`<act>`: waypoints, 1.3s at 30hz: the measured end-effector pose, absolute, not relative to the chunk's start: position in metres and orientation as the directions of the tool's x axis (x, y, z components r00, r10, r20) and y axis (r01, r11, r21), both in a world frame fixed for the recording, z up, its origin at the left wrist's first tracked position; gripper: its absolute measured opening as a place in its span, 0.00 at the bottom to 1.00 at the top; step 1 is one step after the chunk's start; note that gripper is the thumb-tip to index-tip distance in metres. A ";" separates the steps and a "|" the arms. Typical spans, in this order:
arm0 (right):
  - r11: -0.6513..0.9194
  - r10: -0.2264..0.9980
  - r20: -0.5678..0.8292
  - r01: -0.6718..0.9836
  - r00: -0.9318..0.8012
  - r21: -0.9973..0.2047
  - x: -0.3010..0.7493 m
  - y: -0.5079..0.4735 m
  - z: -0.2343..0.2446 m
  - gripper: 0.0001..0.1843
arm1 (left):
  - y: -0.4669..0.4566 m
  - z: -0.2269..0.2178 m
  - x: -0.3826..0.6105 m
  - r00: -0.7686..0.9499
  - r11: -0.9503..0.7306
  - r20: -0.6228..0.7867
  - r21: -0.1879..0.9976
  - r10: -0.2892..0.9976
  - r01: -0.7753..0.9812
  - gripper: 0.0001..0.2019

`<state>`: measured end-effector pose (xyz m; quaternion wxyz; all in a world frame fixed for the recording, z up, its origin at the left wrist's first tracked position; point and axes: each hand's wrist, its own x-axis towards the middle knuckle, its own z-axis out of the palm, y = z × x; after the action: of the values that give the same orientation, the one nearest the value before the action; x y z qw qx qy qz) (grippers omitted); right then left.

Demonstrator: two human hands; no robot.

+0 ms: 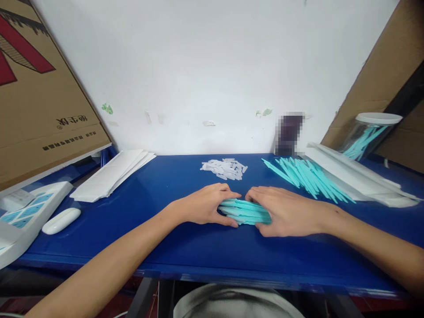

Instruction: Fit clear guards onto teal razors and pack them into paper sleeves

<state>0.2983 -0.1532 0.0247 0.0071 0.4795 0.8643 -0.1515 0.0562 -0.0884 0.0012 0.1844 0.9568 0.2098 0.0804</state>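
Note:
A bundle of turquoise strips (244, 210) lies on the blue table (205, 245), gripped from both ends. My left hand (203, 204) closes on its left end, fingers curled over the top and thumb beneath. My right hand (285, 210) wraps round its right end. Behind the hands sits a small heap of white tabs (224, 168). A loose fan of turquoise sticks (306, 177) is spread out at the back right.
White paper sleeves are stacked at the back left (111, 175) and at the right (357, 174). A clear jar (369, 134) holding turquoise sticks stands far right. At the left are a white oval object (61, 220), a white tray (23, 216) and a cardboard box (39, 101).

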 end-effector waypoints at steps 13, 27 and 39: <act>0.470 0.846 -0.182 0.862 -0.501 -0.190 0.292 -0.153 0.029 0.13 | -0.089 0.000 0.061 0.894 -0.834 0.026 0.374 0.448 0.407 0.31; 0.555 0.826 -0.068 0.829 -0.559 -0.070 0.294 -0.144 0.009 0.09 | -0.094 -0.004 0.064 0.914 -0.901 0.082 0.226 0.397 0.371 0.19; 0.535 0.845 0.012 0.845 -0.535 -0.003 0.287 -0.143 0.009 0.03 | -0.096 -0.008 0.072 0.870 -0.847 0.085 0.292 0.486 0.445 0.07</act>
<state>0.2867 -0.1433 0.0086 -0.0058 0.4822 0.8760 0.0017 0.0725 -0.0965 -0.0079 0.1325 0.9577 0.2432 0.0781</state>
